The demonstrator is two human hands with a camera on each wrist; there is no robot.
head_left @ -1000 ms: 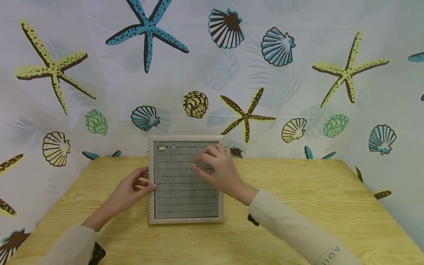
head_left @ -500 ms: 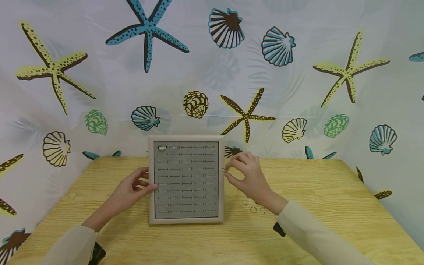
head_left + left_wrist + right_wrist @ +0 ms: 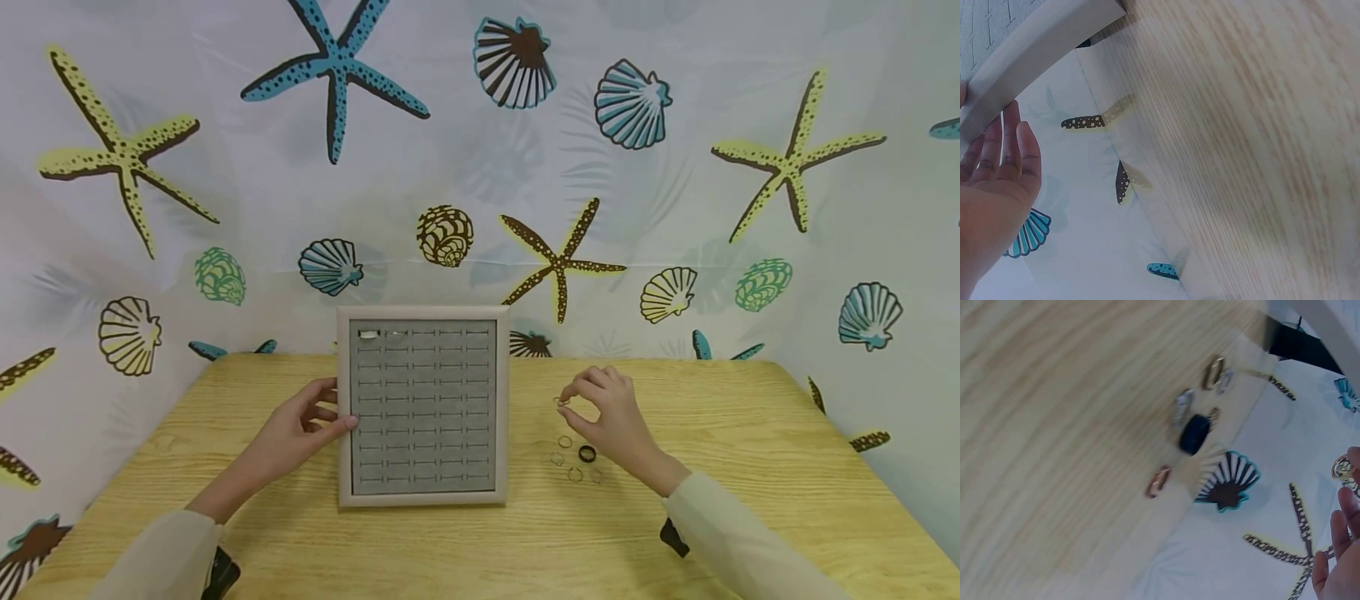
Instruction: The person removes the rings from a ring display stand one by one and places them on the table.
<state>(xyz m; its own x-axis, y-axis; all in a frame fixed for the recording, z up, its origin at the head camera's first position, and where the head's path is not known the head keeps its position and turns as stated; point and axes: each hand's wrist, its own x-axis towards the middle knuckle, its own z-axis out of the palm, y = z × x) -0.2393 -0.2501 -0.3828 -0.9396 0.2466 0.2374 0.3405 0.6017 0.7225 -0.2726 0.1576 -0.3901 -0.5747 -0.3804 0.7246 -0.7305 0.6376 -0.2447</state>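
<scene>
An upright ring display board (image 3: pixel 423 500) has a pale frame and a grey slotted pad. My left hand (image 3: pixel 288 433) grips its left edge, thumb in front and fingers behind; in the left wrist view those fingers reach the pale frame (image 3: pixel 1041 47). Two rings sit in the top row: a wide silver ring (image 3: pixel 368 335) and a thinner silver ring (image 3: pixel 396 334). To the right of the board, my right hand (image 3: pixel 611 417) pinches a small thin ring (image 3: pixel 560 402) between thumb and index finger, above the table.
Below my right hand several loose rings lie on the wooden table (image 3: pixel 750 433), among them a black ring (image 3: pixel 587 454), a thin gold ring (image 3: pixel 574 475) and a rose-coloured ring (image 3: pixel 1158 482). A curtain (image 3: pixel 465 167) printed with shells and starfish hangs behind.
My right hand has moved right and slightly down from in front of the board, still pinching the ring. The loose rings came into view. My left hand and the board have stayed put.
</scene>
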